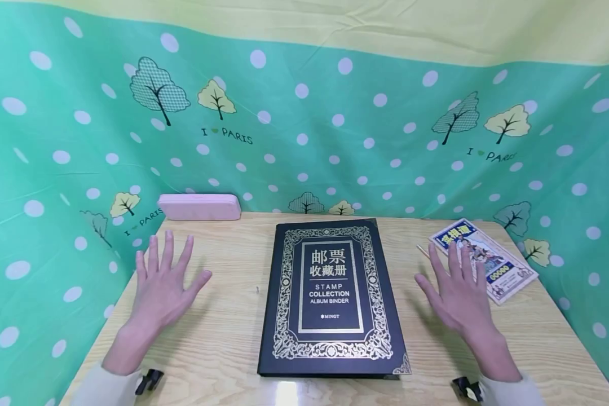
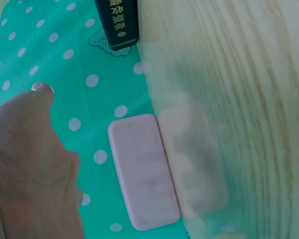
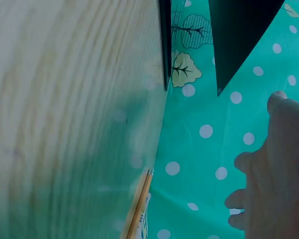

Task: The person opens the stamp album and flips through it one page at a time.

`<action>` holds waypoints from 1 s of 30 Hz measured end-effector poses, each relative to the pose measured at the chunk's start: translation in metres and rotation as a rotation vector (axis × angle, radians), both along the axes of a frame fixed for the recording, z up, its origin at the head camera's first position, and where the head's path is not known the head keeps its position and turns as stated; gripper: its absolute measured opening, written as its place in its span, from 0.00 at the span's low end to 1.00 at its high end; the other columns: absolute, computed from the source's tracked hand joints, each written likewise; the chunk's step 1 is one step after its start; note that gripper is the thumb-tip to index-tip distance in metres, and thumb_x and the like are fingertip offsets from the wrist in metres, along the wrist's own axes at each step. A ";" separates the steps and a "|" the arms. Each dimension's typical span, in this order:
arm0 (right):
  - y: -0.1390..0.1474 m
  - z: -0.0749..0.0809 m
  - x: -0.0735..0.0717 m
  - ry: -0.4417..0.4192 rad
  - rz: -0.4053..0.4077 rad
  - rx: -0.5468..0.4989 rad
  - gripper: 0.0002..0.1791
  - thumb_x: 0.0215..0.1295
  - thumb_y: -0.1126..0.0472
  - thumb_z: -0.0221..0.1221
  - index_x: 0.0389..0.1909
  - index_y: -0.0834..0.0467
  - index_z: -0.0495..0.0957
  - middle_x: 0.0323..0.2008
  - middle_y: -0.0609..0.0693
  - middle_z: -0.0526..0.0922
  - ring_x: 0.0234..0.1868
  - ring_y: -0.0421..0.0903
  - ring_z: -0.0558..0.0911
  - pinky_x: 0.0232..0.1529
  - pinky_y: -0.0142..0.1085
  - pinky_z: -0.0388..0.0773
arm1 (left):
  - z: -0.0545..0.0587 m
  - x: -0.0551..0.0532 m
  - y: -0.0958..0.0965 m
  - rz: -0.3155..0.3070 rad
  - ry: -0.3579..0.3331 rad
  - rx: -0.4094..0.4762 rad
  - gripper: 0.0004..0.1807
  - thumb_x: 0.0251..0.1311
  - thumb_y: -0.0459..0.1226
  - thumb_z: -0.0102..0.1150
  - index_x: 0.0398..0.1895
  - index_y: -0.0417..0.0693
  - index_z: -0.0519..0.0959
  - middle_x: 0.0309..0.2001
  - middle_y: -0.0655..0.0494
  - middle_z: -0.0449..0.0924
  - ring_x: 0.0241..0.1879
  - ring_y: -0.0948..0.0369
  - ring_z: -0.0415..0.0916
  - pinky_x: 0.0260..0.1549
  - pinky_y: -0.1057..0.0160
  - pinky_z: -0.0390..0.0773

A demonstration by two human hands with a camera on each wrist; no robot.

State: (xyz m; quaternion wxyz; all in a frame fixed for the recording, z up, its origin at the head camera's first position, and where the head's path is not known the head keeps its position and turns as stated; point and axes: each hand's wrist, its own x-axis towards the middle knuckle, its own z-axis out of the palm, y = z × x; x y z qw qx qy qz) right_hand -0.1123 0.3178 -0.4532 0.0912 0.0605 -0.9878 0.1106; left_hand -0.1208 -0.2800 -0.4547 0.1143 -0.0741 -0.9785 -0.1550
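A dark stamp album (image 1: 331, 299) with silver ornament lies on the table between my hands, its front cover facing up. The left wrist view shows its spine (image 2: 120, 22), and the right wrist view its dark side (image 3: 239, 40) with a gap at the cover edge. My left hand (image 1: 162, 287) is held left of the album, fingers spread, holding nothing. To the right of the album is my right hand (image 1: 462, 293), also spread and holding nothing, its fingertips overlapping a printed leaflet (image 1: 512, 276) in the head view.
A pink case (image 1: 199, 207) stands at the back left edge of the wooden table (image 1: 223, 338). Beside the leaflet lies a thin wooden stick (image 3: 139, 204), mostly covered in the head view. Green dotted cloth (image 1: 335, 146) hangs behind and along both sides.
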 end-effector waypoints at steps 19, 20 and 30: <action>-0.060 0.007 0.030 -0.002 0.032 -0.635 0.25 0.89 0.57 0.54 0.77 0.66 0.74 0.62 0.62 0.88 0.65 0.65 0.84 0.68 0.66 0.75 | 0.007 0.037 0.056 -0.109 0.056 0.086 0.45 0.84 0.51 0.56 0.92 0.46 0.49 0.89 0.29 0.40 0.87 0.31 0.39 0.83 0.30 0.46; -0.064 0.008 0.031 -0.024 0.024 -0.653 0.25 0.89 0.57 0.54 0.76 0.65 0.75 0.61 0.61 0.89 0.64 0.63 0.85 0.69 0.64 0.75 | 0.008 0.041 0.061 -0.119 0.050 0.089 0.45 0.84 0.51 0.56 0.92 0.47 0.48 0.89 0.32 0.43 0.86 0.31 0.46 0.81 0.29 0.53; -0.081 0.008 0.035 -0.134 -0.059 -0.814 0.23 0.89 0.53 0.56 0.73 0.63 0.80 0.63 0.61 0.88 0.59 0.44 0.89 0.63 0.23 0.74 | 0.003 0.068 0.119 -0.294 0.057 0.124 0.46 0.76 0.54 0.67 0.90 0.56 0.59 0.72 0.44 0.81 0.65 0.43 0.84 0.63 0.39 0.84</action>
